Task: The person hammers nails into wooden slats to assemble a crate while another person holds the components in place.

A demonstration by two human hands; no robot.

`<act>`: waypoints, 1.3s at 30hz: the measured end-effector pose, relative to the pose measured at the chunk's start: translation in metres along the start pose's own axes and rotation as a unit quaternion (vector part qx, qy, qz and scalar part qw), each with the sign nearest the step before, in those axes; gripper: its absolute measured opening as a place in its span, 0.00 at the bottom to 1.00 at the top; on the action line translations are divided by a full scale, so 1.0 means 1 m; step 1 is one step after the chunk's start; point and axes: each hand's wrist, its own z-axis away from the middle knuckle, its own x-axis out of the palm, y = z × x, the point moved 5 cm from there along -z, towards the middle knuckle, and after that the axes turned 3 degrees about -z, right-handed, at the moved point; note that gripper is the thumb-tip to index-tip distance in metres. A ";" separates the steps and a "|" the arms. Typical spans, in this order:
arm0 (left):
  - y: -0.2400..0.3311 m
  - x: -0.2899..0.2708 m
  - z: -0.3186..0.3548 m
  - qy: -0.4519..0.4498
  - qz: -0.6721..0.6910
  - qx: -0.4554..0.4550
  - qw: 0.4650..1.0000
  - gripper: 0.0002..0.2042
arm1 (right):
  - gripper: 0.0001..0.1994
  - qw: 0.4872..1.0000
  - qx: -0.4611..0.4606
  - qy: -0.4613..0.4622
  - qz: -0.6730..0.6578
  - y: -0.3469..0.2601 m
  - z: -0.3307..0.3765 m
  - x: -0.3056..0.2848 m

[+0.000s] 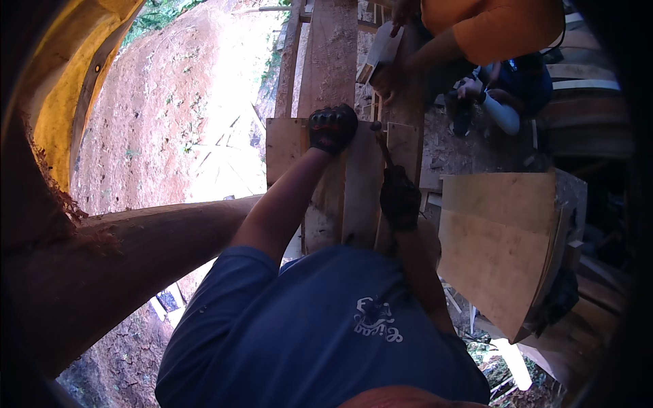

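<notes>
My right hand (400,198), in a dark glove, is closed around the wooden handle of a hammer (386,151). Its small dark head lies over the far edge of the pale boards. To the left of it, my left hand (333,128), in a black glove with hard knuckle guards, rests closed at the far edge of a wooden board (286,144). Its fingertips are turned out of sight, and whatever they hold is hidden. Another pale board (362,183) runs lengthwise between my forearms toward my body.
Long planks (326,61) stretch away ahead. At far right a co-worker in an orange shirt (507,30) handles a wood block (384,51); another person (520,88) crouches beyond. Stacked plywood sheets (500,238) stand right. A thick log (170,228) and yellow sheeting (58,88) are left, above sloping earth.
</notes>
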 end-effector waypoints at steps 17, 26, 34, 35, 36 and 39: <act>-0.002 -0.013 0.004 0.081 0.095 -0.002 0.992 0.07 | 0.12 0.997 0.076 0.009 0.003 0.009 -0.005 0.001; -0.006 -0.003 0.008 0.074 0.064 0.014 0.995 0.06 | 0.11 0.988 -0.064 0.000 0.142 -0.001 -0.016 -0.005; -0.004 0.004 0.007 0.108 0.067 0.039 0.991 0.09 | 0.09 0.992 -0.037 0.048 0.112 -0.003 -0.002 -0.010; -0.003 0.004 0.007 0.065 0.072 0.023 0.995 0.09 | 0.09 0.955 -0.142 0.019 0.260 -0.015 0.002 0.005; -0.008 0.006 0.007 0.023 0.070 0.001 0.997 0.09 | 0.09 0.966 -0.102 0.035 0.234 -0.015 -0.016 -0.020; -0.008 0.006 -0.001 0.001 0.064 -0.005 0.998 0.09 | 0.11 0.989 0.020 0.092 0.115 -0.002 -0.037 -0.047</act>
